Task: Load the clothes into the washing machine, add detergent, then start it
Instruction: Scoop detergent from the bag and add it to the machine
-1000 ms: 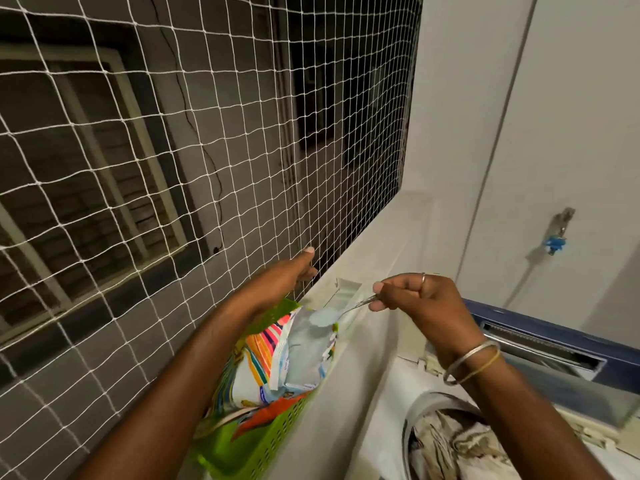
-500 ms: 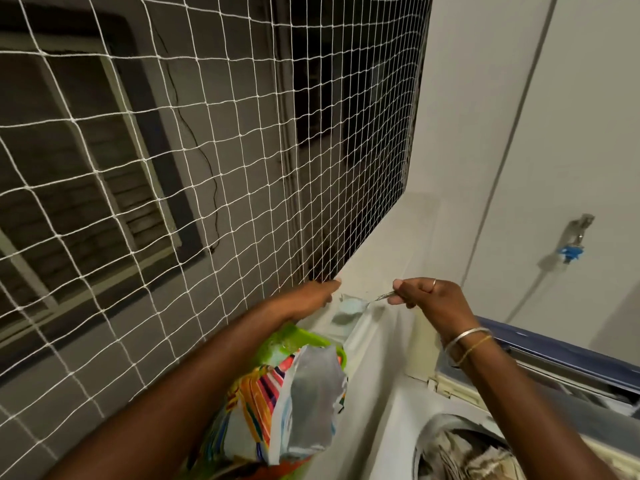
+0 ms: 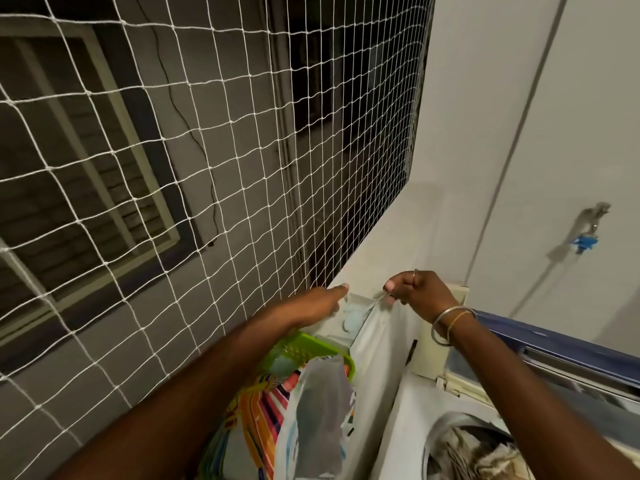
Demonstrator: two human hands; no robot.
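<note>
Right hand [image 3: 420, 291] pinches spoon [image 3: 360, 311] over cup [image 3: 349, 315]; left hand [image 3: 318, 301], at 9 o'clock, grip unclear. Tip slowly, keep powder inside rim.

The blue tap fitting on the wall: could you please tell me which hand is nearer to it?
Right. The right hand is below-left of the blue tap fitting; the left hand is farther left.
</note>
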